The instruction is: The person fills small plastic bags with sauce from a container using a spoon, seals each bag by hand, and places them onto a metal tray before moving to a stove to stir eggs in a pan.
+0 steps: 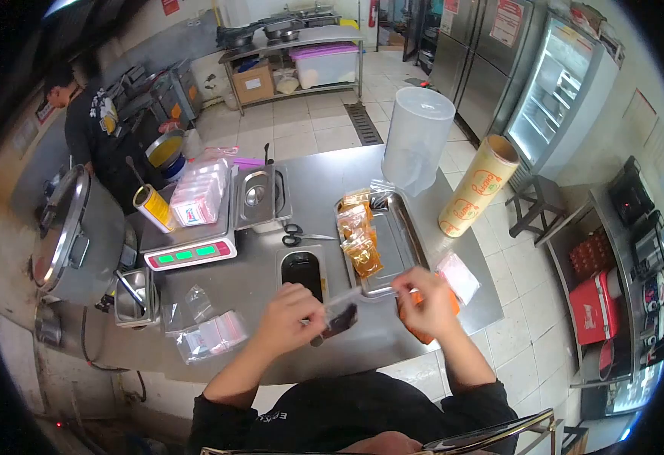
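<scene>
The table [318, 183] was smooth, dull brushed metal. The tray [414, 244] near its right edge was shinier metal, carrying glossy clear plastic sachets [363, 252]. The small bag [341, 317] at the near edge was thin transparent plastic. The tub [417, 140] at the far edge looked translucent, matt plastic.

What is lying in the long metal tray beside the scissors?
Small packets of orange-brown filling line the tray's left side; its right side is bare. The right hand covers its near corner.
</scene>
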Available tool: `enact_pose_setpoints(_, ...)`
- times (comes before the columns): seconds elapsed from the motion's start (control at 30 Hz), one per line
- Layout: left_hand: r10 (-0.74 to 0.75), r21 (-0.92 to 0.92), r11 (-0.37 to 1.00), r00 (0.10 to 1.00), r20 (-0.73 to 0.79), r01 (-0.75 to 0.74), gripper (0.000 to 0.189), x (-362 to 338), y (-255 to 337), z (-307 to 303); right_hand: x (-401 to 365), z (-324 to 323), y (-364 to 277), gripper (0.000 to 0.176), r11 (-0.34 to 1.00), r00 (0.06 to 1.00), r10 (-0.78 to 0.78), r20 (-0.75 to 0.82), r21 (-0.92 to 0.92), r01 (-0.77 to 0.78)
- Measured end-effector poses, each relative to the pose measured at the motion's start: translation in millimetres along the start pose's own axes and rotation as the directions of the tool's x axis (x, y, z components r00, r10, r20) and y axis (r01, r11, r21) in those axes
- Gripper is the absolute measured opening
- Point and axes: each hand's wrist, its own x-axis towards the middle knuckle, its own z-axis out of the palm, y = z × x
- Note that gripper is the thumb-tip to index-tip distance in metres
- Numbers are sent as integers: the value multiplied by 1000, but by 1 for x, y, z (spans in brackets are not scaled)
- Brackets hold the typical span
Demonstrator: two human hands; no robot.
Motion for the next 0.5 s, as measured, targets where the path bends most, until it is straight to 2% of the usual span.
enact_pose_setpoints(0.03, -44, 0, 999, 999, -21, 44, 14, 2, -3, -3, 14, -3, -4, 12, 1000, 1000, -9, 9, 4, 9)
enact_pose_setpoints(0.07, -56, 5, 998, 998, -29, 56, 14, 7, -1, 0, 29, -4, -16, 13, 983, 983, -178, 41, 54, 176)
enact_pose_setpoints(0.1, -12, 74, 997, 999, 40, 9, 13, 12, 4, 6, 38, 2, -25, 13, 937, 939, -338, 68, 115, 329)
enact_pose_setpoints(0.13, 21, 138, 990, 993, 113, -36, 12, 13, 8, 11, 41, 19, -30, 18, 921, 918, -379, 116, 147, 362)
enact_pose_setpoints(0.17, -8, 148, 989, 994, 105, -7, 12, 12, 8, 13, 43, 26, -15, 18, 917, 914, -384, 133, 172, 361)
enact_pose_setpoints(0.23, -166, 172, 964, 962, -216, 205, 12, 4, 2, 8, 52, 33, 30, 19, 964, 879, -260, 400, 57, 259)
enact_pose_setpoints(0.27, -306, 132, 922, 893, -330, 365, 15, -21, -10, -2, 60, 26, 41, 16, 992, 918, -126, 375, 29, 124)
enact_pose_setpoints(0.3, -450, 65, 843, 766, -458, 534, 18, -54, -27, -9, 69, 18, 57, 13, 1000, 933, 11, 359, 4, -13)
enact_pose_setpoints(0.33, -562, -27, 741, 599, -570, 671, 21, -91, -45, -15, 74, 15, 86, 9, 998, 960, 48, 275, 12, -54)
enact_pose_setpoints(0.37, -606, 32, 653, 547, -577, 757, 24, -131, -63, -22, 80, 11, 100, 10, 990, 962, 137, 237, 11, -144)
enact_pose_setpoints(0.4, -646, 85, 558, 497, -579, 825, 26, -168, -77, -26, 87, 8, 131, 12, 982, 930, 188, 316, -62, -177)
enact_pose_setpoints(0.43, -649, 85, 533, 472, -597, 842, 26, -194, -84, -23, 95, 10, 163, 15, 969, 893, 242, 379, -145, -201)
enact_pose_setpoints(0.5, -654, 306, 424, 522, -547, 852, 26, -229, -93, -15, 117, 17, 202, 21, 961, 828, 224, 514, -258, -100)
